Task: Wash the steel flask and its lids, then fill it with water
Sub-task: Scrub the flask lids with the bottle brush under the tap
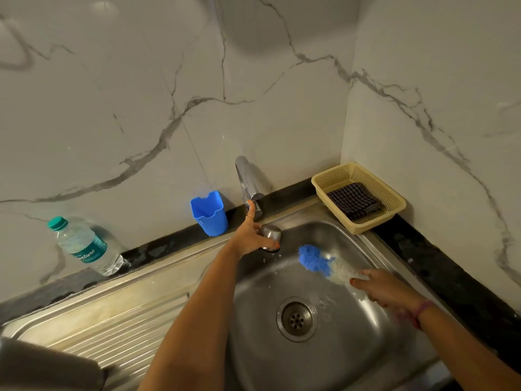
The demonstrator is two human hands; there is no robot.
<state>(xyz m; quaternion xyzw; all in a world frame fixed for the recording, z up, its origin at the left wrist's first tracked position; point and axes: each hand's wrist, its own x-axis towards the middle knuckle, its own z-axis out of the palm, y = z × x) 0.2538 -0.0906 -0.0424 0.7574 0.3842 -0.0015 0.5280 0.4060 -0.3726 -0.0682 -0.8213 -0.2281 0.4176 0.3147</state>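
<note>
A plastic water bottle [84, 246] and a blue cup [210, 213] stand along the worktop's [439, 266] back edge, left of the tap [249, 183]. The left hand [249, 238] curls its fingers around a steel lid [271, 237] at the sink's [282, 359] back rim, index finger raised to the spout. The basin's middle lies open around the drain [296, 318]. The right hand [386, 287] grips a blue-tipped bottle brush [324, 263] by the right wall; a beige basket [359, 197] fills the corner.

I see my left hand [249, 237] gripping the steel lid [270, 237], index finger raised; right hand [379, 286], beside that lid, holds the brush [324, 263].
</note>
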